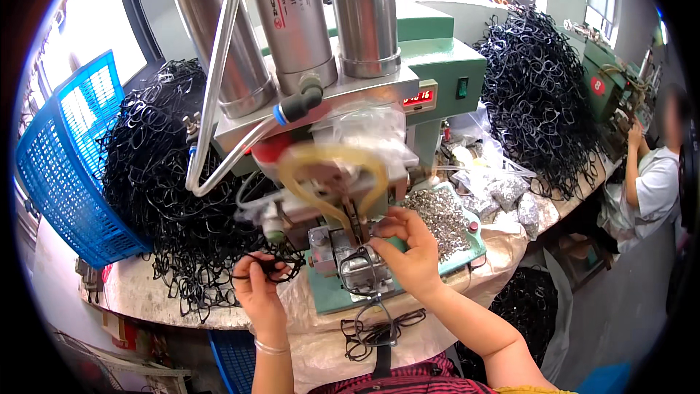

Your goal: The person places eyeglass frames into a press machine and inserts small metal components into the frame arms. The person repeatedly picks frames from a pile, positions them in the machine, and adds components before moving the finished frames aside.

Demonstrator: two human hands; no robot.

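Observation:
My left hand [259, 293] is closed around black eyeglass frames [290, 268], left of the press. My right hand [414, 254] reaches in from the right, thumb and forefinger bent together beside the metal jig [357, 274] under the press head. What lies between those fingertips is hidden. A dark eyeglass frame [379, 325] hangs at the front of the jig, its upper part against the metal. Above stands the green press [437, 58] with steel cylinders [364, 14]. A yellowish loop [380, 175], blurred, hangs around the tooling.
Large heaps of black frames [157, 168] rise at left and black frames [536, 95] at back right. A blue basket [73, 168] leans at far left. Small metal parts fill a green tray [477, 242]. Plastic bags [507, 190] lie behind it. Another person [656, 182] works at far right.

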